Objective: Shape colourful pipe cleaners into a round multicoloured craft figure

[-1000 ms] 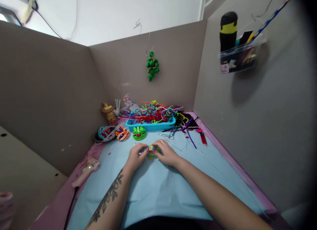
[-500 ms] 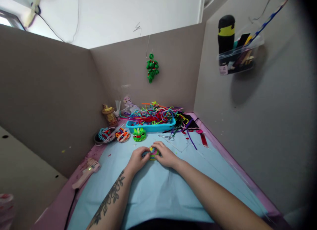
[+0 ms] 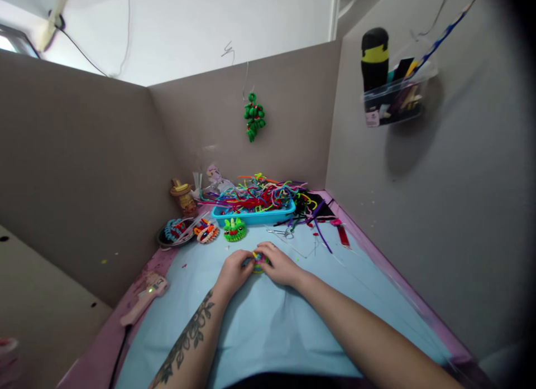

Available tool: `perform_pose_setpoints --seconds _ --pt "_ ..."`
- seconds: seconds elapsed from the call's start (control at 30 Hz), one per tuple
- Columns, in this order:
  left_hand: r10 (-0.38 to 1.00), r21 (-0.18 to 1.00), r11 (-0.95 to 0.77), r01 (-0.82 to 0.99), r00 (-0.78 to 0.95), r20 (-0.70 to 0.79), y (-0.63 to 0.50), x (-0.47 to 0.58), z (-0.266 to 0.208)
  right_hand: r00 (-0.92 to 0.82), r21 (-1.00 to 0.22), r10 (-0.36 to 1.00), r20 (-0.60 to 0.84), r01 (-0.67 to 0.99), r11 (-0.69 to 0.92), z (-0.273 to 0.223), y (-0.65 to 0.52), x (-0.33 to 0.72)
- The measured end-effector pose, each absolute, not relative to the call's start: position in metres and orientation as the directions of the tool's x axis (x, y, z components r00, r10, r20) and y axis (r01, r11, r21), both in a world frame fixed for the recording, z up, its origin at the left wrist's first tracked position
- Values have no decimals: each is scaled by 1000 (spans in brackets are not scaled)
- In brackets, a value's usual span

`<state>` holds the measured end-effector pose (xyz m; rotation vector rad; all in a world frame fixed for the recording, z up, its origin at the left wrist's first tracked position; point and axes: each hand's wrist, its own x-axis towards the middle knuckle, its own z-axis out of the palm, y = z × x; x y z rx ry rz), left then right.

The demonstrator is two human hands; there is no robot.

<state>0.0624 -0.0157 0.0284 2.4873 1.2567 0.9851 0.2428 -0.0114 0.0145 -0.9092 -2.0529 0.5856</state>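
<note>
Between my two hands, low over the blue cloth point(image 3: 251, 322), is a small multicoloured pipe-cleaner figure point(image 3: 260, 263) with yellow, blue, pink and green parts. My left hand point(image 3: 235, 269) grips its left side, fingers curled and thumb pressed in. On the other side my right hand point(image 3: 280, 262) holds it with bent fingers, a ring on one of them. Fingers cover much of the figure. Just beyond my hands stands a green pipe-cleaner animal head point(image 3: 235, 230), and an orange and white one point(image 3: 206, 231) lies to its left. Scissors point(image 3: 283, 233) rest behind my right hand.
A blue tray point(image 3: 255, 217) heaped with coloured pipe cleaners stands at the back. At left are a dark bowl point(image 3: 162, 238), a brown cup point(image 3: 183, 197) and a pink glue gun point(image 3: 144, 301) with its cord. Grey partitions point(image 3: 288, 115) enclose the table; a plastic bin point(image 3: 393, 101) hangs right.
The view has shifted slightly. Both hands stay on the figure, which appears turned or tilted a little, with its yellow tip at a different slant.
</note>
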Motion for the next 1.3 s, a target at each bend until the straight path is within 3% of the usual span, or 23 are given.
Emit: perform_pose_setpoints --seconds 0.2,0.43,0.87,1.1,1.3 --pt "728 321 -658 681 467 501 -20 67 31 -399 -685 774 492 370 627 16 -11 241" --pt "721 277 -657 701 477 502 -21 69 33 -409 -661 756 511 375 650 14 -11 241" --pt "737 393 -662 639 459 495 -20 67 32 -343 -713 796 498 361 601 11 -8 242" --pt "804 533 -578 618 323 499 -20 65 32 -353 -701 790 502 368 610 13 -10 242" --pt "767 496 -634 593 398 503 -21 66 33 -355 -695 785 508 370 617 15 -12 241"
